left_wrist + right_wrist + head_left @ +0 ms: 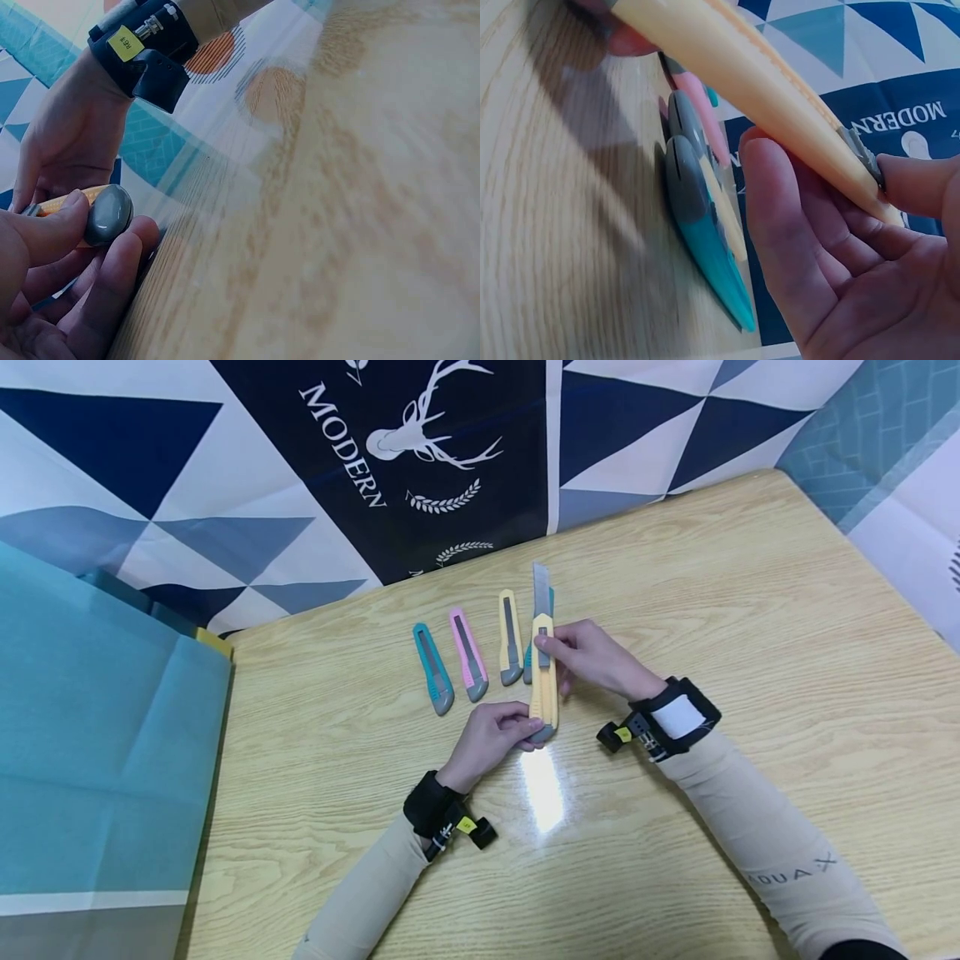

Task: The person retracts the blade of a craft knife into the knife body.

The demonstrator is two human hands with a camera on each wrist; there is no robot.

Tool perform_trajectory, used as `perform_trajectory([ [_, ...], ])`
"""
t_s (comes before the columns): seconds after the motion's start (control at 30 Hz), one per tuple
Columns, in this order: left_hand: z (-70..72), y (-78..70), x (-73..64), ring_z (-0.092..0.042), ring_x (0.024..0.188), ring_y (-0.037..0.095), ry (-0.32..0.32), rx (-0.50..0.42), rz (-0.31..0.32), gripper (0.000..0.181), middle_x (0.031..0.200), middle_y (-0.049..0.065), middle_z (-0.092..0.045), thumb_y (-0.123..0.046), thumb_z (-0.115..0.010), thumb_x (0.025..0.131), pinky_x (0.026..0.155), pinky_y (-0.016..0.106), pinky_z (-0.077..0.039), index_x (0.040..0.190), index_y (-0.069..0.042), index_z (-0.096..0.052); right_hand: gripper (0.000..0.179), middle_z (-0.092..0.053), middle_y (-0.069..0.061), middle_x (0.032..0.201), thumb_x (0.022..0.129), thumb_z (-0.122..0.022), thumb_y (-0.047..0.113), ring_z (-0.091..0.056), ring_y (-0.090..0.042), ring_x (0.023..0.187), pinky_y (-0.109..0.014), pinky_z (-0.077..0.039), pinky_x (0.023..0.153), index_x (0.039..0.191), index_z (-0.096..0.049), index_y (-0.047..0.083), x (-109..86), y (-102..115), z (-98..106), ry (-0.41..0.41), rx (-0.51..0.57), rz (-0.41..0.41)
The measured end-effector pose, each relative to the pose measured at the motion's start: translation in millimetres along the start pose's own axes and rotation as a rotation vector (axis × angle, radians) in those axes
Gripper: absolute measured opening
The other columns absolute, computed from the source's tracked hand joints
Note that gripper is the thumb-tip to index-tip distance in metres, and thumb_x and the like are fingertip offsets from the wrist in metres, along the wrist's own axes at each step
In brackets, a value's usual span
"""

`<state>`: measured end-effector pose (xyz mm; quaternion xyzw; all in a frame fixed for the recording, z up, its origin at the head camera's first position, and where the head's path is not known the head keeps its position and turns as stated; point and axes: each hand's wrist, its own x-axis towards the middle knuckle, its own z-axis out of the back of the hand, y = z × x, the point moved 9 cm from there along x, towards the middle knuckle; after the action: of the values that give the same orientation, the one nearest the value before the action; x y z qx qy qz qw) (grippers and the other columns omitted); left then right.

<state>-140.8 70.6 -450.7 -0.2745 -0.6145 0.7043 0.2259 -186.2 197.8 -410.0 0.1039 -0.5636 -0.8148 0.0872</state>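
Note:
Both hands hold a yellow snap-off utility knife (544, 693) over the table, its long blade (541, 589) out and pointing away from me. My left hand (491, 737) pinches the grey end cap (111, 215) between thumb and fingers. At the other end, my right hand (597, 657) grips the body, with the thumb pressed on the grey slider (861, 156). Left of the held knife lie a teal knife (433, 668), a pink knife (469, 655) and another yellow knife (511, 637). A second teal knife (705, 232) is mostly hidden behind the held one in the head view.
The knives lie on a wood-grain table (712, 602). A patterned cloth (465, 460) with a deer print hangs along the far edge. Blue fabric (97, 735) covers something beside the left edge. Each wrist wears a strapped camera.

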Motion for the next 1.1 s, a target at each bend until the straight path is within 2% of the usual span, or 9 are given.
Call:
perform_trajectory([
  [0.1, 1.3, 9.7, 2.5, -0.066, 0.072, 0.028, -0.01, -0.002, 0.005, 0.018, 0.085, 0.023, -0.069, -0.007, -0.06, 0.09, 0.066, 0.039, -0.059, 0.101, 0.006, -0.064, 0.034, -0.066, -0.012, 0.066, 0.099, -0.046, 0.026, -0.061, -0.029, 0.053, -0.034, -0.054, 0.052, 0.09, -0.064, 0.0, 0.3, 2, 0, 0.004, -0.019, 0.025],
  [0.23, 1.9, 12.2, 2.6, -0.066, 0.07, 0.023, -0.024, 0.013, 0.004, 0.017, 0.083, 0.019, -0.07, -0.01, -0.061, 0.09, 0.064, 0.032, -0.06, 0.1, 0.004, -0.065, 0.034, -0.065, -0.012, 0.065, 0.099, -0.047, 0.025, -0.061, -0.029, 0.056, -0.027, -0.048, 0.046, 0.087, -0.064, -0.001, 0.7, 4, 0, -0.005, -0.052, 0.048],
  [0.37, 2.6, 12.4, 2.2, -0.066, 0.069, 0.023, -0.034, 0.025, 0.001, 0.015, 0.082, 0.017, -0.07, -0.009, -0.061, 0.089, 0.063, 0.032, -0.06, 0.098, 0.003, -0.066, 0.032, -0.063, -0.015, 0.063, 0.099, -0.047, 0.02, -0.06, -0.034, 0.057, -0.019, -0.039, 0.042, 0.085, -0.063, -0.002, -1.6, 8, 0, -0.028, -0.07, 0.046],
  [0.63, 3.2, 12.6, 2.0, -0.066, 0.069, 0.022, -0.047, 0.038, 0.012, 0.014, 0.082, 0.015, -0.071, -0.009, -0.062, 0.089, 0.062, 0.031, -0.06, 0.098, 0.001, -0.066, 0.028, -0.062, -0.023, 0.065, 0.098, -0.045, 0.009, -0.059, -0.038, 0.058, -0.016, -0.036, 0.042, 0.083, -0.061, -0.009, -16.8, 44, 1, -0.036, -0.097, 0.051],
  [0.83, 3.4, 12.7, 2.2, -0.066, 0.069, 0.022, -0.047, 0.035, 0.011, 0.014, 0.081, 0.014, -0.071, -0.01, -0.062, 0.089, 0.062, 0.031, -0.06, 0.098, 0.0, -0.067, 0.028, -0.062, -0.023, 0.065, 0.098, -0.045, 0.008, -0.059, -0.038, 0.059, -0.016, -0.035, 0.041, 0.083, -0.061, -0.009, -17.7, 46, 1, -0.036, -0.093, 0.052],
  [0.97, 2.8, 7.8, 1.2, -0.066, 0.068, 0.023, -0.041, 0.045, 0.006, 0.014, 0.081, 0.016, -0.07, -0.009, -0.062, 0.089, 0.063, 0.033, -0.06, 0.098, 0.001, -0.067, 0.027, -0.063, -0.023, 0.065, 0.098, -0.045, 0.008, -0.059, -0.037, 0.058, -0.016, -0.036, 0.041, 0.083, -0.061, -0.009, -18.1, 47, 1, -0.033, -0.091, 0.05],
  [1.07, 3.0, 7.0, 1.0, -0.066, 0.069, 0.023, -0.038, 0.052, 0.005, 0.015, 0.081, 0.017, -0.07, -0.01, -0.062, 0.089, 0.063, 0.034, -0.06, 0.098, 0.001, -0.067, 0.027, -0.063, -0.023, 0.066, 0.098, -0.045, 0.008, -0.059, -0.034, 0.056, -0.015, -0.035, 0.04, 0.084, -0.061, -0.009, -16.1, 43, 0, -0.033, -0.095, 0.046],
  [1.1, 3.8, 10.8, 1.9, -0.066, 0.068, 0.021, -0.044, 0.052, 0.004, 0.014, 0.081, 0.015, -0.071, -0.011, -0.062, 0.089, 0.062, 0.032, -0.06, 0.098, 0.0, -0.067, 0.027, -0.063, -0.023, 0.066, 0.098, -0.045, 0.008, -0.059, -0.034, 0.056, -0.015, -0.035, 0.04, 0.084, -0.061, -0.008, -14.3, 38, 0, -0.035, -0.094, 0.042],
])
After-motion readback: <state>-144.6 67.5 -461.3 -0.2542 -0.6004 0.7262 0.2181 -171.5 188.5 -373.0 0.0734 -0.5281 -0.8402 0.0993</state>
